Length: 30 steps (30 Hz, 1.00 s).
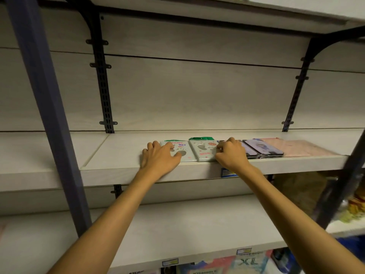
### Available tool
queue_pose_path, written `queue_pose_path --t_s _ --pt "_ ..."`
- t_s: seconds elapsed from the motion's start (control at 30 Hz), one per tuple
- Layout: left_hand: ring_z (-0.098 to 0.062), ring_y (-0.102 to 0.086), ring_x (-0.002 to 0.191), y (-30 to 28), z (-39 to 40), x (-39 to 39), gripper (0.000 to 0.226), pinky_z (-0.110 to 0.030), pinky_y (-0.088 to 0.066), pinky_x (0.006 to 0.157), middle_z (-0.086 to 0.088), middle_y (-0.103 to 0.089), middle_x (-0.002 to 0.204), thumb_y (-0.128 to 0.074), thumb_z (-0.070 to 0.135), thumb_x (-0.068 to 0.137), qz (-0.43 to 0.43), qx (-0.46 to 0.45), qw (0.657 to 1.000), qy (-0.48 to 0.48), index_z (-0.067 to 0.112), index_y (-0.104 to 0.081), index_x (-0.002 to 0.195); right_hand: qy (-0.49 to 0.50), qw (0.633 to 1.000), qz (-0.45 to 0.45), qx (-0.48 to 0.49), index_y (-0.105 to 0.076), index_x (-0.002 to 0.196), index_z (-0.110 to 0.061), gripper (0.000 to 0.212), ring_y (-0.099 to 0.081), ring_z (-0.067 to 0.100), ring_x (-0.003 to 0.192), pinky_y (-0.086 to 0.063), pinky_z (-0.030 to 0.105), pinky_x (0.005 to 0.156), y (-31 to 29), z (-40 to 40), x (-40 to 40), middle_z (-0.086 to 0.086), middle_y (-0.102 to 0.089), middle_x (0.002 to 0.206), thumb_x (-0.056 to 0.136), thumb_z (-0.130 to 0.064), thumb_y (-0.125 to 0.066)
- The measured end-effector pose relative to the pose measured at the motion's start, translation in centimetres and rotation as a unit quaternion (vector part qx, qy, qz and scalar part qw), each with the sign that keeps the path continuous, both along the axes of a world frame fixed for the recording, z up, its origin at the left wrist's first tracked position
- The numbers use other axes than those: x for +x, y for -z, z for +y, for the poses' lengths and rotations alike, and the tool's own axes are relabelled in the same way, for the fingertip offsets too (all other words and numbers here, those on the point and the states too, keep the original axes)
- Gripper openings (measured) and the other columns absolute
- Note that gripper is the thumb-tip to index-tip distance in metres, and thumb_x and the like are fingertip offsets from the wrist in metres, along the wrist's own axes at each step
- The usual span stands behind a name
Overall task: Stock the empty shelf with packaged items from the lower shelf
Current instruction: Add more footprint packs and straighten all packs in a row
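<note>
Head view, sole camera. Packaged items lie flat in a row along the front of the shelf [122,153], from near its middle toward the right.

Left hand [160,156] rests palm down on the left footprint pack [182,150], fingers spread and relaxed, thumb lying across the printed face; it presses and does not grasp. Right hand [230,153] sits at the right edge of the second footprint pack [203,151], fingers curled inward; they appear to pinch that edge, though the contact is partly hidden by the knuckles. Beyond it lie two dark-framed packs [262,148], overlapping slightly, and then a pink pack [308,148] at the row's right end.

Judgement: the step in hand is squaring the two footprint packs against their neighbours. To do it well, keep the left palm flat as an anchor, draw the second pack level with the shelf lip, and close the gap without riding it over the dark-framed packs. The glossy wrapping will likely slide readily, so light pressure should suffice.

Bare boards [197,220] of the next shelf down show below the forearms, with more stock [237,264] under it. Much of the upper shelf to the left is yet to be filled.
</note>
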<state>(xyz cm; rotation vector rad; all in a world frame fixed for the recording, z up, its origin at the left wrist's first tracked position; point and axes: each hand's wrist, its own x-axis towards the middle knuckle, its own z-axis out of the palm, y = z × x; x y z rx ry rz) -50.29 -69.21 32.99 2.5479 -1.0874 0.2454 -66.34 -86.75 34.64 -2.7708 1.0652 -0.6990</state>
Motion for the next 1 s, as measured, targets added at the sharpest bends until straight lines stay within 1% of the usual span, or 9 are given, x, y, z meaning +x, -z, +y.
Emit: queue_pose_path --t_s 0.17,0.27,0.43,0.53,0.6,0.67,0.8,0.87,1.0 --pt "-0.032 -0.043 0.124 0.0 0.2 -0.1 0.065 -0.043 -0.037 0.095 -0.014 -0.052 0.136 -0.032 0.075 0.090 -0.014 0.003 1.000 -0.001 0.034 -0.055 0.136 -0.001 1.000 0.001 0.003 -0.067 0.119 -0.010 0.038 -0.049 0.032 0.110 -0.046 0.044 0.093 0.2 0.1 0.0 0.015 -0.055 0.119 0.087 -0.025 -0.053" --pt "-0.032 -0.044 0.125 0.1 0.2 -0.2 0.065 -0.043 -0.037 0.096 -0.013 -0.053 0.138 -0.031 0.073 0.091 -0.022 0.007 1.000 -0.003 0.033 -0.054 0.138 -0.004 1.000 -0.005 0.012 -0.067 0.119 -0.010 0.038 -0.047 0.034 0.113 -0.044 0.045 0.096 0.2 0.1 -0.1 0.016 -0.054 0.121 0.087 -0.023 -0.052" --pt "-0.032 -0.045 0.125 0.0 0.3 -0.5 0.069 -0.045 -0.037 0.098 -0.013 -0.055 0.138 -0.028 0.074 0.091 -0.027 0.006 1.000 -0.002 0.032 -0.053 0.140 -0.007 1.000 -0.004 0.000 -0.068 0.117 -0.010 0.038 -0.048 0.034 0.112 -0.045 0.047 0.095 0.4 0.1 -0.1 0.016 -0.055 0.121 0.087 -0.025 -0.051" --pt "-0.032 -0.047 0.124 -0.1 0.4 -0.8 0.069 -0.044 -0.037 0.098 -0.012 -0.057 0.137 -0.028 0.073 0.092 -0.028 0.007 1.000 -0.004 0.031 -0.053 0.141 -0.015 1.000 -0.005 0.000 -0.066 0.120 -0.008 0.038 -0.048 0.032 0.112 -0.046 0.048 0.095 0.4 0.1 -0.3 0.016 -0.056 0.122 0.090 -0.026 -0.050" --pt "-0.031 -0.049 0.123 -0.2 0.7 -1.3 0.064 -0.043 -0.036 0.097 -0.012 -0.057 0.136 -0.032 0.070 0.093 -0.033 -0.015 0.999 -0.007 0.030 -0.056 0.137 -0.026 0.999 -0.018 -0.001 -0.064 0.124 -0.009 0.039 -0.050 0.032 0.111 -0.046 0.047 0.095 0.4 0.1 -0.5 0.016 -0.057 0.122 0.092 -0.024 -0.049" --pt "-0.028 -0.049 0.122 -0.2 1.3 -1.8 0.057 -0.042 -0.037 0.097 -0.009 -0.056 0.136 -0.039 0.065 0.094 -0.044 -0.050 0.998 0.000 0.029 -0.059 0.134 -0.038 0.998 -0.055 -0.011 -0.065 0.125 -0.011 0.038 -0.052 0.033 0.110 -0.047 0.047 0.092 0.3 0.3 -0.7 0.015 -0.059 0.122 0.094 -0.023 -0.047" --pt "-0.019 -0.046 0.126 0.2 4.1 -2.9 0.045 -0.037 -0.034 0.100 0.003 -0.051 0.139 -0.049 0.054 0.094 -0.048 -0.104 0.992 0.049 0.032 -0.058 0.133 -0.106 0.985 -0.136 -0.025 -0.070 0.116 -0.012 0.029 -0.055 0.029 0.106 -0.048 0.041 0.087 0.2 2.4 -0.7 0.011 -0.063 0.113 0.093 -0.019 -0.053" --pt "-0.016 -0.046 0.124 0.7 6.2 -3.4 0.042 -0.035 -0.034 0.099 0.006 -0.052 0.135 -0.053 0.049 0.094 -0.051 -0.134 0.988 0.064 0.032 -0.058 0.132 -0.162 0.972 -0.164 -0.040 -0.072 0.108 -0.013 0.024 -0.056 0.027 0.101 -0.046 0.039 0.084 0.5 4.5 -0.2 0.009 -0.065 0.105 0.090 -0.016 -0.056" --pt "-0.013 -0.046 0.118 1.7 10.5 -3.7 0.035 -0.029 -0.031 0.094 0.008 -0.054 0.125 -0.058 0.041 0.090 -0.076 -0.162 0.982 0.065 0.028 -0.063 0.123 -0.232 0.953 -0.189 -0.040 -0.071 0.099 -0.018 0.017 -0.054 0.016 0.092 -0.045 0.034 0.082 1.9 10.1 1.3 0.001 -0.065 0.096 0.088 -0.017 -0.058"
